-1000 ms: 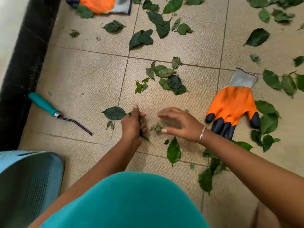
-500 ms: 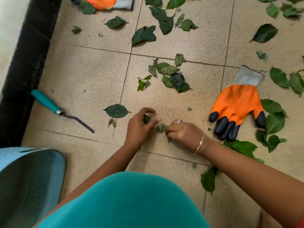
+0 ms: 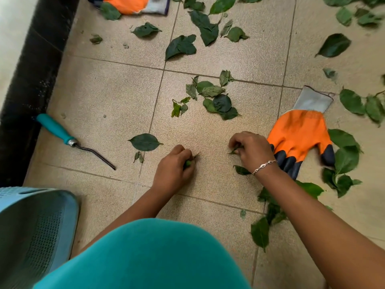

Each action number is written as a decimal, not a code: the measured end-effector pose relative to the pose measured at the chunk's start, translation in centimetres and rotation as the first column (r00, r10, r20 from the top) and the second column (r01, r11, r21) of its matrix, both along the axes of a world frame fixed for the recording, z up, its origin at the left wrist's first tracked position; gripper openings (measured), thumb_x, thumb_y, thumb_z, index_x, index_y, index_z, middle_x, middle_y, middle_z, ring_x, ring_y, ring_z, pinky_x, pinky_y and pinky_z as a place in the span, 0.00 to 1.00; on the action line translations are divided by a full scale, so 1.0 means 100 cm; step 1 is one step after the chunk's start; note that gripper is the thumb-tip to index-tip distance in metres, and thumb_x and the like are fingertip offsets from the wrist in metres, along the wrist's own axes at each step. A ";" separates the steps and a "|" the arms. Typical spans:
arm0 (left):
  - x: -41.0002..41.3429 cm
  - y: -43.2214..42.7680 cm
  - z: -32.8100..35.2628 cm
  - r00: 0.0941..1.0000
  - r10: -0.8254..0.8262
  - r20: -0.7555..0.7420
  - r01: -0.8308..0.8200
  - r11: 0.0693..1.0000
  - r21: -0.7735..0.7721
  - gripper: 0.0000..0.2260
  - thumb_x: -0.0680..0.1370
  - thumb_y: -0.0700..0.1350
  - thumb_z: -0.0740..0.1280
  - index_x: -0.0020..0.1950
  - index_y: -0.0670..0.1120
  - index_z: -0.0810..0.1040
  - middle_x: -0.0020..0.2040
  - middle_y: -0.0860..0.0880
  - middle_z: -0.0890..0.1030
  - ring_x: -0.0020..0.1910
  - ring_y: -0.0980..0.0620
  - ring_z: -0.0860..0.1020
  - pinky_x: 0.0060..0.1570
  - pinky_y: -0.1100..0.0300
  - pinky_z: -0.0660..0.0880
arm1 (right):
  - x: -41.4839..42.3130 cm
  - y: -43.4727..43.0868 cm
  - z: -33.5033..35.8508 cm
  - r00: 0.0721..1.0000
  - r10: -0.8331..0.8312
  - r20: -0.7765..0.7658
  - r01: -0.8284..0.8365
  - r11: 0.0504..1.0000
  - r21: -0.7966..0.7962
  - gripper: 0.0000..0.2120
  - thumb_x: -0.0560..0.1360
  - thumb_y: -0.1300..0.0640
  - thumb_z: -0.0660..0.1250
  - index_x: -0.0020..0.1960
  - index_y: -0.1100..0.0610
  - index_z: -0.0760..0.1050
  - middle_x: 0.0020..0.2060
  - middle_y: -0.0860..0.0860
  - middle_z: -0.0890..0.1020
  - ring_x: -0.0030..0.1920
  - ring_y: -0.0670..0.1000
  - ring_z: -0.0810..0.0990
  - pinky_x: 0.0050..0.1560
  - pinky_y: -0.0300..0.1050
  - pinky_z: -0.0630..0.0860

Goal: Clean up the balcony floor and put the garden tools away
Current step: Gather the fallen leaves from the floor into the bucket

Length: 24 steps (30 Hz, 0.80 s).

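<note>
Green leaves lie scattered over the beige tiled floor, with a cluster of leaves in the middle. My left hand is curled round a small bunch of green leaf bits low on the floor. My right hand, with a silver bracelet on the wrist, pinches a leaf scrap beside an orange garden glove with black fingertips. A teal-handled weeding tool lies at the left. A second orange glove lies at the top edge.
A pale blue perforated basket stands at the lower left. A dark wall base runs along the left side. One large leaf lies left of my left hand; more leaves surround the near glove.
My two hands, close together half a second ago, have moved apart. The right hand has shifted right toward the near glove with a leaf scrap; the left hand stays curled round its leaves.
</note>
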<state>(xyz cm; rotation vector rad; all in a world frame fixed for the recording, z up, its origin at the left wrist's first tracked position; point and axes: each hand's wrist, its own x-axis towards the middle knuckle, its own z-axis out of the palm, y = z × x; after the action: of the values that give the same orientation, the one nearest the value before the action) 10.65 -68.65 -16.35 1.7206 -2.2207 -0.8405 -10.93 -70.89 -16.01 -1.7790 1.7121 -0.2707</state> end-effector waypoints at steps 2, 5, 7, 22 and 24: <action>0.000 -0.006 0.005 0.967 0.176 -0.184 -0.167 0.984 0.061 0.06 0.73 0.43 0.67 0.39 0.41 0.75 0.39 0.46 0.75 0.34 0.53 0.71 0.33 0.63 0.67 | 0.004 -0.010 0.008 0.990 -0.116 0.076 0.118 0.993 -0.026 0.09 0.68 0.72 0.68 0.44 0.61 0.80 0.42 0.55 0.83 0.46 0.56 0.80 0.48 0.45 0.73; 0.003 -0.019 0.013 0.750 0.518 -0.412 -0.378 0.846 0.375 0.10 0.71 0.36 0.67 0.34 0.46 0.70 0.31 0.43 0.72 0.27 0.52 0.68 0.27 0.62 0.66 | 0.012 -0.038 0.017 0.963 -0.218 0.155 0.235 0.967 -0.095 0.10 0.69 0.69 0.69 0.48 0.60 0.81 0.44 0.55 0.83 0.47 0.56 0.80 0.54 0.48 0.73; 0.006 -0.027 0.018 0.572 0.660 -0.487 -0.438 0.748 0.498 0.12 0.73 0.32 0.64 0.34 0.45 0.67 0.30 0.43 0.72 0.24 0.51 0.68 0.23 0.65 0.65 | 0.016 -0.060 0.018 0.974 -0.198 0.112 0.215 0.961 -0.171 0.12 0.70 0.69 0.68 0.51 0.59 0.81 0.48 0.57 0.81 0.51 0.58 0.78 0.53 0.47 0.71; -0.017 -0.060 0.034 0.093 0.927 -0.364 -0.274 0.375 0.886 0.08 0.79 0.37 0.59 0.42 0.42 0.73 0.35 0.46 0.79 0.26 0.54 0.77 0.23 0.65 0.68 | 0.024 -0.068 -0.008 0.973 0.157 -0.171 -0.206 0.923 -0.325 0.07 0.64 0.72 0.66 0.37 0.64 0.82 0.40 0.60 0.83 0.39 0.64 0.81 0.36 0.51 0.79; -0.024 -0.064 0.035 0.054 0.933 -0.357 -0.248 0.359 0.900 0.06 0.79 0.38 0.61 0.43 0.42 0.74 0.36 0.45 0.79 0.28 0.54 0.78 0.23 0.66 0.70 | 0.031 -0.067 0.000 0.997 0.069 0.038 -0.056 0.959 -0.278 0.09 0.62 0.74 0.70 0.38 0.62 0.83 0.39 0.59 0.84 0.40 0.61 0.81 0.41 0.50 0.79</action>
<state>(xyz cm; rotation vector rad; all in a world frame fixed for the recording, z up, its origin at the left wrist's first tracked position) 8.29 -75.02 -12.82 1.5497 -0.1781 -1.7453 -7.81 -77.59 -15.98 -2.0056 1.6443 -0.5437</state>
